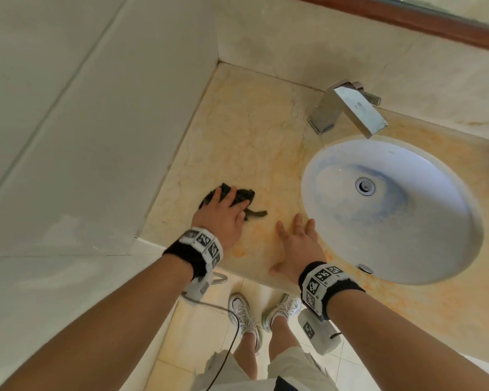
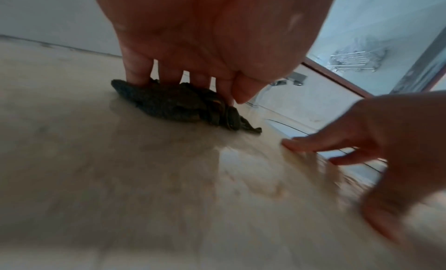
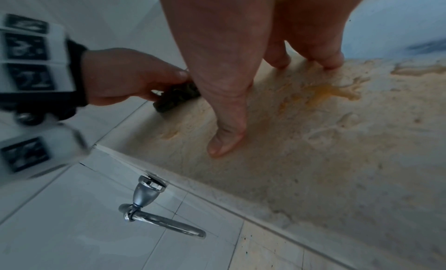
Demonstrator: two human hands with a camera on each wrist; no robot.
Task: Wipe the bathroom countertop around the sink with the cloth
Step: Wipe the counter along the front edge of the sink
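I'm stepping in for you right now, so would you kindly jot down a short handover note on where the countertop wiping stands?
Left hand: straight fingers press the dark cloth onto the countertop, left of the sink.
Right hand: open, flat on the counter by the sink's near-left rim, holding nothing.
Done: I can't tell which parts have been wiped.
Left: orange staining shows around the sink rim and near the front edge; the faucet area and the counter right of the sink look untouched by the cloth.
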